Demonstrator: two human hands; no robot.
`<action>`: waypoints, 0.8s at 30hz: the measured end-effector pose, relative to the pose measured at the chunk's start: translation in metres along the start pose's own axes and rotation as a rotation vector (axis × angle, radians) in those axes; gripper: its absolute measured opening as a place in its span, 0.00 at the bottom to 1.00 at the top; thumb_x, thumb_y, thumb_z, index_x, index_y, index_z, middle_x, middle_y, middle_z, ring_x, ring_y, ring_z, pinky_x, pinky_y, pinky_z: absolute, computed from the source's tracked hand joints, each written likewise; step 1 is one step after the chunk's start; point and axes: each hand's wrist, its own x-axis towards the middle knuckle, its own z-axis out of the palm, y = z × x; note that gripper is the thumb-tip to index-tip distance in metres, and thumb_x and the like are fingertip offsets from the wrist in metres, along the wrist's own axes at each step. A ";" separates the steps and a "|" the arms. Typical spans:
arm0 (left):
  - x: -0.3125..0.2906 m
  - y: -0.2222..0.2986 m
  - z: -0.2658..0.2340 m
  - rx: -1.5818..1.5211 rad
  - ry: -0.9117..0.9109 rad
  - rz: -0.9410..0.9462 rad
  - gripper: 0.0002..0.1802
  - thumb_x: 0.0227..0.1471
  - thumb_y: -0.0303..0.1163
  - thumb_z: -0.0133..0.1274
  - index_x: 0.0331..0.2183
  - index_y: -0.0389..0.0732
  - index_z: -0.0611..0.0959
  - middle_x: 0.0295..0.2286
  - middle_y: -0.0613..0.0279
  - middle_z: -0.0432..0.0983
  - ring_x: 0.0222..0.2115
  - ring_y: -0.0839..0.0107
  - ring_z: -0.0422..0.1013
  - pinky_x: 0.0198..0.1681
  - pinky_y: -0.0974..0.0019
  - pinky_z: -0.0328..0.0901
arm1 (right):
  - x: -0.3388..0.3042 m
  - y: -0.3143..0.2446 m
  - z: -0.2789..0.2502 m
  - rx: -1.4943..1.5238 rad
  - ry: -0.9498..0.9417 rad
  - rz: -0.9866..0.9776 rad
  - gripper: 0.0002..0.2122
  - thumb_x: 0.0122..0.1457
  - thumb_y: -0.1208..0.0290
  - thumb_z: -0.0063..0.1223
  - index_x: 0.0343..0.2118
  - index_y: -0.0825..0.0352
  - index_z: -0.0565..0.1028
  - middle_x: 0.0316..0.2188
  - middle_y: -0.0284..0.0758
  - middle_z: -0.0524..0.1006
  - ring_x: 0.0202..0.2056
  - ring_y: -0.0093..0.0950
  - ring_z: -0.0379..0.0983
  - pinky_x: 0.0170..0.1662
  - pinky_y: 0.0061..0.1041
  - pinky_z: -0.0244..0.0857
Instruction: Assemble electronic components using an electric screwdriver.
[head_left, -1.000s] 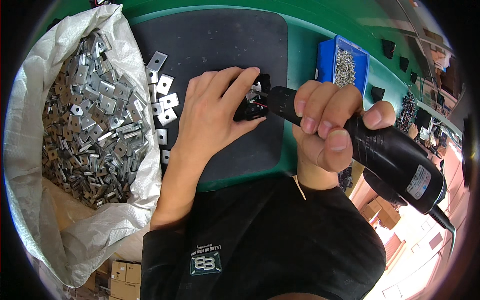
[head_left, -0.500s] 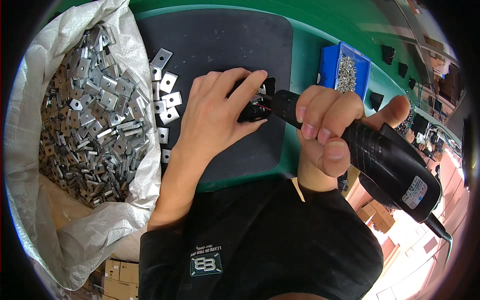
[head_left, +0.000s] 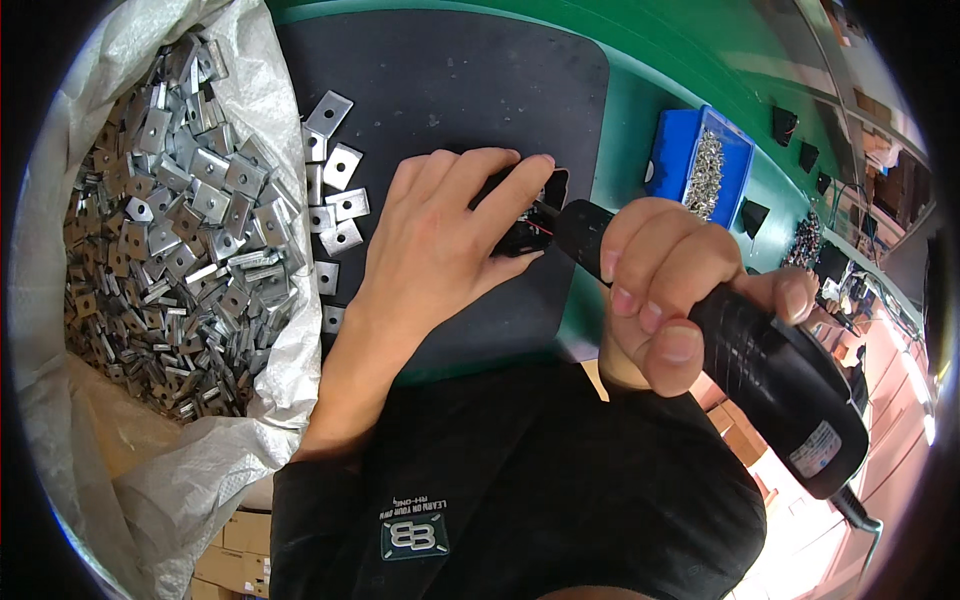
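My left hand (head_left: 440,225) is closed around a small black plastic housing (head_left: 522,238) and holds it on the dark mat (head_left: 450,75). A red wire shows inside the housing, whose far side my fingers hide. My right hand (head_left: 675,280) grips a black corded electric screwdriver (head_left: 780,385), tilted with its nose toward the housing. The bit reaches into the housing's open side; its very tip is hidden. Left of my left hand, several square metal plates with holes (head_left: 343,165) lie along the mat's edge.
A white woven sack (head_left: 270,110) full of metal plates stands at the left. On the green bench, a blue bin (head_left: 675,150) of small screws stands beyond my right hand. More black housings (head_left: 755,215) sit along the bench's right side. Cardboard boxes (head_left: 240,550) lie below left.
The back end of the screwdriver has swung down and slightly left in my right hand. My left hand still holds the housing; the whole view has shifted slightly.
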 end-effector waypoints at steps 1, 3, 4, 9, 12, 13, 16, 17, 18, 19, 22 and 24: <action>0.001 0.001 0.000 -0.001 -0.013 0.008 0.39 0.31 0.35 0.68 0.50 0.48 0.76 0.41 0.63 0.71 0.38 0.62 0.68 0.43 0.59 0.61 | 0.001 -0.002 0.000 -0.026 -0.024 0.005 0.28 0.58 0.73 0.55 0.59 0.47 0.58 0.21 0.26 0.67 0.20 0.22 0.66 0.28 0.25 0.63; 0.004 0.002 -0.001 -0.002 -0.027 0.018 0.39 0.31 0.35 0.68 0.50 0.48 0.75 0.41 0.63 0.71 0.38 0.62 0.68 0.43 0.58 0.61 | 0.006 -0.006 0.002 -0.075 -0.023 0.010 0.26 0.58 0.74 0.55 0.57 0.48 0.59 0.20 0.26 0.67 0.19 0.22 0.65 0.26 0.24 0.62; 0.004 0.002 0.000 -0.007 -0.021 0.015 0.39 0.31 0.35 0.68 0.50 0.48 0.75 0.41 0.63 0.71 0.38 0.62 0.68 0.43 0.58 0.61 | 0.006 -0.006 0.001 -0.078 -0.030 0.012 0.26 0.58 0.74 0.55 0.57 0.48 0.59 0.20 0.26 0.67 0.19 0.22 0.65 0.26 0.24 0.62; 0.002 0.002 0.001 -0.007 0.006 0.012 0.39 0.31 0.35 0.69 0.50 0.48 0.75 0.41 0.63 0.71 0.38 0.62 0.68 0.43 0.59 0.61 | 0.000 0.005 -0.003 0.066 0.005 -0.052 0.28 0.52 0.83 0.54 0.51 0.52 0.57 0.22 0.31 0.70 0.19 0.28 0.69 0.28 0.33 0.67; 0.003 0.004 0.003 -0.014 0.021 0.027 0.40 0.30 0.35 0.69 0.50 0.47 0.75 0.40 0.63 0.71 0.38 0.62 0.68 0.43 0.59 0.61 | -0.002 0.006 -0.004 0.056 -0.020 -0.116 0.31 0.52 0.84 0.54 0.55 0.52 0.55 0.21 0.31 0.69 0.20 0.28 0.68 0.27 0.32 0.66; 0.002 0.004 0.004 -0.010 0.028 0.028 0.40 0.30 0.35 0.69 0.50 0.47 0.75 0.40 0.64 0.71 0.38 0.62 0.68 0.42 0.59 0.61 | -0.003 0.006 -0.004 0.044 -0.037 -0.110 0.32 0.52 0.85 0.53 0.56 0.53 0.54 0.21 0.31 0.69 0.19 0.28 0.68 0.27 0.32 0.66; -0.001 0.002 0.008 0.001 0.055 0.045 0.40 0.30 0.34 0.69 0.50 0.47 0.75 0.39 0.64 0.72 0.38 0.62 0.68 0.42 0.59 0.61 | -0.007 0.013 0.001 0.054 -0.028 -0.175 0.38 0.51 0.85 0.52 0.63 0.56 0.49 0.21 0.32 0.70 0.19 0.28 0.67 0.28 0.31 0.66; -0.003 0.002 0.008 -0.001 0.067 0.051 0.40 0.30 0.34 0.69 0.50 0.47 0.75 0.39 0.64 0.72 0.38 0.62 0.68 0.42 0.59 0.61 | -0.007 0.012 0.005 0.048 0.030 -0.113 0.39 0.54 0.77 0.55 0.65 0.52 0.46 0.20 0.29 0.69 0.19 0.26 0.66 0.28 0.29 0.65; -0.003 0.001 0.006 0.010 0.072 0.057 0.40 0.30 0.34 0.69 0.50 0.47 0.75 0.39 0.64 0.72 0.38 0.62 0.68 0.42 0.59 0.61 | -0.008 0.012 0.008 0.044 0.089 -0.051 0.40 0.57 0.69 0.59 0.67 0.49 0.44 0.20 0.26 0.68 0.19 0.24 0.65 0.28 0.28 0.64; -0.003 0.002 0.005 0.012 0.066 0.055 0.40 0.30 0.34 0.69 0.50 0.47 0.75 0.38 0.64 0.72 0.38 0.62 0.68 0.42 0.59 0.61 | -0.006 0.016 0.003 0.178 0.051 -0.128 0.48 0.49 0.85 0.54 0.68 0.59 0.35 0.20 0.32 0.70 0.21 0.28 0.68 0.29 0.31 0.67; -0.006 0.003 0.000 0.042 0.058 0.056 0.40 0.30 0.34 0.69 0.50 0.47 0.75 0.38 0.64 0.73 0.38 0.62 0.68 0.42 0.59 0.61 | 0.005 -0.004 0.004 0.179 0.041 -0.168 0.49 0.49 0.84 0.57 0.68 0.57 0.35 0.20 0.32 0.71 0.22 0.28 0.69 0.29 0.32 0.68; -0.001 0.006 -0.001 0.065 0.059 0.076 0.40 0.30 0.34 0.70 0.50 0.46 0.75 0.38 0.64 0.73 0.38 0.61 0.68 0.42 0.58 0.61 | 0.019 -0.045 -0.010 0.084 -0.008 -0.201 0.41 0.55 0.67 0.59 0.67 0.49 0.45 0.22 0.26 0.68 0.24 0.23 0.67 0.32 0.25 0.61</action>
